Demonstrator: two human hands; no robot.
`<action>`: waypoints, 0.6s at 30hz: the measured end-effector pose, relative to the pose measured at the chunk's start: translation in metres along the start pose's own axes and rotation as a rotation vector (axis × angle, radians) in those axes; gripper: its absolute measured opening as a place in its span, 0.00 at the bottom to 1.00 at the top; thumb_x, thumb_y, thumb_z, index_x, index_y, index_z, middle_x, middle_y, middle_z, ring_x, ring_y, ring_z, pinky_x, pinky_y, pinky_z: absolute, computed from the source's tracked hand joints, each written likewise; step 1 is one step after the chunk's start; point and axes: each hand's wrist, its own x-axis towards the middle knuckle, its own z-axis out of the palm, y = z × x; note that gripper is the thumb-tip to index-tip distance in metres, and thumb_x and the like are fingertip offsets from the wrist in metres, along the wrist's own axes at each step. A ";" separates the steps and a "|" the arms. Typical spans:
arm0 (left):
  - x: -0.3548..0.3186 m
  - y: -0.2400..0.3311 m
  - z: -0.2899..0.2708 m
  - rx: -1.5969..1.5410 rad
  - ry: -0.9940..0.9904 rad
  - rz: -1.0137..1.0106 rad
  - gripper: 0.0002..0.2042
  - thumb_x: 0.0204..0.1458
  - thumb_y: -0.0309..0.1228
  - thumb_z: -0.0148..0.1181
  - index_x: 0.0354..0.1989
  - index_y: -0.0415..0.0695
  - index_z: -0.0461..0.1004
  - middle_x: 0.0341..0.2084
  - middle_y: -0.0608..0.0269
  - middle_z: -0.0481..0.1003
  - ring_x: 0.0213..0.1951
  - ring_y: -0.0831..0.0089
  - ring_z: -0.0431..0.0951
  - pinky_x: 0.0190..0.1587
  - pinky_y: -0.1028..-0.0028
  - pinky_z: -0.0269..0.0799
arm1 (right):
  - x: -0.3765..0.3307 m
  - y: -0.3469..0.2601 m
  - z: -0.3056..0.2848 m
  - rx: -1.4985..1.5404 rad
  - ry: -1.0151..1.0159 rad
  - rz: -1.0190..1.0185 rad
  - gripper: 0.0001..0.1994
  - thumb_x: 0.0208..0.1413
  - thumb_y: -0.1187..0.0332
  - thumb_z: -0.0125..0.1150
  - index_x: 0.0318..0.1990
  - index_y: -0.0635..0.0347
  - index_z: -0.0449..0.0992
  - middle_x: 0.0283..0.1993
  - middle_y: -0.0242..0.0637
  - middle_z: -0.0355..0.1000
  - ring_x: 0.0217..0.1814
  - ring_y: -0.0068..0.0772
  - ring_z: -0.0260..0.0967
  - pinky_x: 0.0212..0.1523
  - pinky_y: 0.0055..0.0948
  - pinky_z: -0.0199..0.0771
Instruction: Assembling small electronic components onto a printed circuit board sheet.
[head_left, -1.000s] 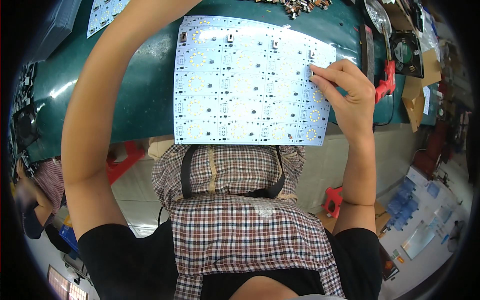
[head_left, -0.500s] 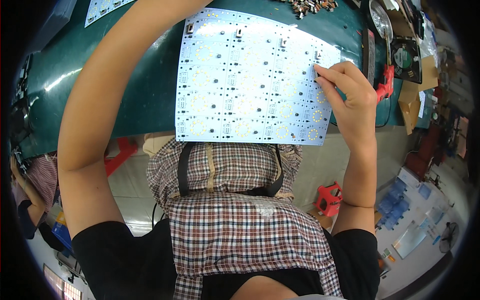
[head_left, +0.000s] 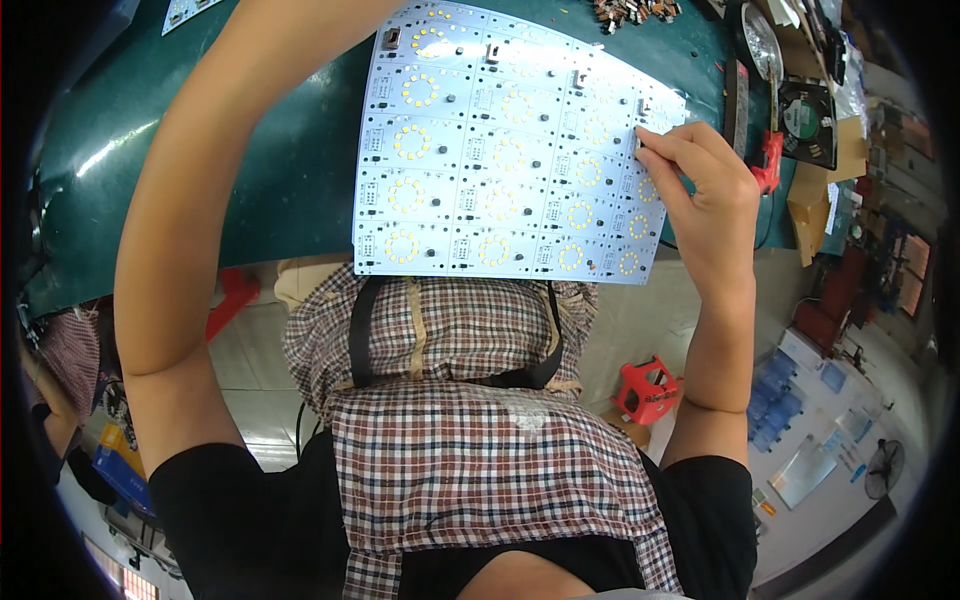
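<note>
A large white circuit board panel [head_left: 410, 260] with rings of yellow LEDs lies on the green table, its near edge over my lap. Along its far row stand small slide switches [head_left: 492, 53]. Over the panel's right column is my right hand [head_left: 712, 190], thumb and forefinger pinched at the board's surface just nearer than the last switch. Between those fingertips is a small dark component, mostly hidden. My left forearm [head_left: 240, 90] reaches past the panel's far left corner, and the left hand lies outside the picture.
A pile of loose small parts [head_left: 635, 12] sits at the table's far side. To the right are a round metal dish [head_left: 762, 40], a red-handled tool [head_left: 768, 165], a black fan [head_left: 806, 120] and cardboard [head_left: 808, 205]. A red stool [head_left: 645, 390] stands on the floor.
The whole view has shifted slightly, so the panel sits a little higher in it. My right hand keeps its pinch at the same part of the board.
</note>
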 end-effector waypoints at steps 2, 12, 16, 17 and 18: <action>-0.007 0.006 -0.001 0.036 -0.023 -0.051 0.04 0.58 0.22 0.65 0.37 0.33 0.80 0.26 0.66 0.78 0.28 0.83 0.74 0.32 0.79 0.70 | -0.002 0.004 0.001 0.023 0.009 0.010 0.09 0.51 0.78 0.72 0.40 0.65 0.85 0.32 0.39 0.76 0.29 0.34 0.74 0.29 0.29 0.72; -0.034 0.020 -0.008 0.040 -0.061 -0.155 0.04 0.60 0.23 0.65 0.36 0.33 0.80 0.25 0.68 0.78 0.27 0.86 0.73 0.30 0.82 0.69 | -0.001 0.004 -0.002 -0.150 -0.030 -0.083 0.08 0.51 0.78 0.70 0.40 0.62 0.84 0.33 0.37 0.77 0.30 0.37 0.75 0.30 0.32 0.74; -0.052 -0.012 0.008 -0.088 -0.083 -0.076 0.05 0.58 0.25 0.67 0.38 0.37 0.82 0.29 0.65 0.82 0.31 0.79 0.79 0.35 0.77 0.74 | -0.006 0.006 0.003 -0.233 0.042 -0.137 0.08 0.51 0.78 0.71 0.39 0.60 0.84 0.33 0.36 0.76 0.29 0.38 0.75 0.30 0.32 0.75; -0.058 -0.017 0.010 -0.062 -0.099 0.033 0.06 0.58 0.26 0.68 0.42 0.39 0.84 0.32 0.67 0.83 0.34 0.81 0.80 0.38 0.80 0.75 | -0.004 0.007 0.006 -0.229 0.052 -0.162 0.08 0.50 0.77 0.71 0.39 0.60 0.84 0.33 0.35 0.76 0.29 0.38 0.75 0.30 0.32 0.75; -0.064 -0.014 0.011 -0.078 -0.118 0.013 0.07 0.59 0.26 0.68 0.43 0.39 0.83 0.35 0.65 0.84 0.36 0.81 0.81 0.41 0.81 0.76 | -0.002 0.008 0.007 -0.224 0.063 -0.185 0.08 0.50 0.76 0.72 0.39 0.60 0.84 0.33 0.35 0.76 0.29 0.37 0.75 0.30 0.32 0.75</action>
